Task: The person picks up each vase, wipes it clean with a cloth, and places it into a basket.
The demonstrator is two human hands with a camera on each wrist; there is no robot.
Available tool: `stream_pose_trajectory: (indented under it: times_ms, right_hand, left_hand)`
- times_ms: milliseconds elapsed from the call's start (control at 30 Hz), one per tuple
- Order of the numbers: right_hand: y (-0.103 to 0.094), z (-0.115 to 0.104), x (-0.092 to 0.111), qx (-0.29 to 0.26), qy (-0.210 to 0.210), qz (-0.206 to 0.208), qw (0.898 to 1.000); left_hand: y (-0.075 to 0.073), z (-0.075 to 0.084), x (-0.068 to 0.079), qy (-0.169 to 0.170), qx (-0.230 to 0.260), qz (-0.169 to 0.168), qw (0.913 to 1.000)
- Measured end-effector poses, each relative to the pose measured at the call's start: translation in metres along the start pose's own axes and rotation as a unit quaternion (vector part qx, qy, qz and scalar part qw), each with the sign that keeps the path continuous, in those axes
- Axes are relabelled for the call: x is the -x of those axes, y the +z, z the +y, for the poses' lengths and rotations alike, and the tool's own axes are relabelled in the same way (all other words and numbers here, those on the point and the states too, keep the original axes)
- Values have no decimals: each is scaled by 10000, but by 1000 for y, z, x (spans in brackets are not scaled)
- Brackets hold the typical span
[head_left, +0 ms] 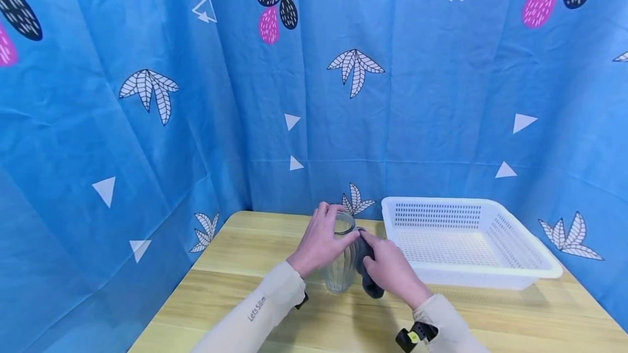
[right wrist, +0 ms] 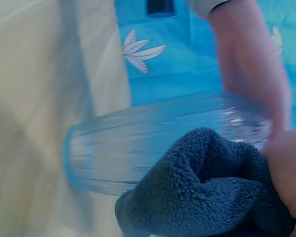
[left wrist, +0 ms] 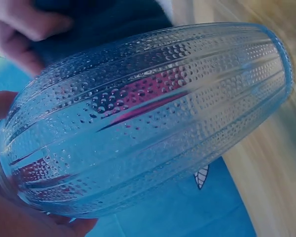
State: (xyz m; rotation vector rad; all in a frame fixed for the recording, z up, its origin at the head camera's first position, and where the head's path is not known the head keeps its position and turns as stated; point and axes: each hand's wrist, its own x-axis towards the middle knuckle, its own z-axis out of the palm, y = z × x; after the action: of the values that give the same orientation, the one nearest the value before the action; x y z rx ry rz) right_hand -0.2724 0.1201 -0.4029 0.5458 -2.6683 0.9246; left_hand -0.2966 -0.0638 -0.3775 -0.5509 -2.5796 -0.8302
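A clear ribbed glass vase (head_left: 338, 274) with a dimpled surface is upright in the head view, its base at or just above the table; I cannot tell which. My left hand (head_left: 324, 238) grips it around the rim, thumb on the near side. On the vase's right, my right hand (head_left: 392, 268) holds a dark grey fluffy cloth (head_left: 365, 266) against the glass near the top. In the right wrist view the bunched cloth (right wrist: 197, 192) covers part of the vase (right wrist: 123, 143). The left wrist view shows the dimpled vase wall (left wrist: 153, 108) up close.
A white perforated plastic basket (head_left: 490, 271) stands on the wooden table (head_left: 235, 266), to the right of the hands. Blue patterned curtain (head_left: 432, 124) hangs behind the table and along both sides.
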Motion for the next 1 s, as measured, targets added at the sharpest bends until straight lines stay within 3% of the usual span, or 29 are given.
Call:
stream_pose_trajectory:
  times_ms: [200, 300, 500, 833, 1000]
  right_hand:
    - [-20, -15, 0, 192, -810, 954, 9920]
    - [-20, -17, 0, 451, -1069, 1107, 9871]
    - [1, -5, 4, 950, -853, 768, 9888]
    - [40, 17, 17, 1050, -507, -291, 9928]
    - [46, 25, 18, 672, -351, -379, 9964]
  left_hand:
    - [-6, 4, -3, -85, -76, -86, 9999]
    - [-10, 7, -5, -138, -46, -118, 9998]
    - [-10, 12, -5, -221, 205, -194, 9994]
    - [-1, 4, -3, -70, 339, -92, 9994]
    - [1, 3, -2, -85, 113, -42, 9999]
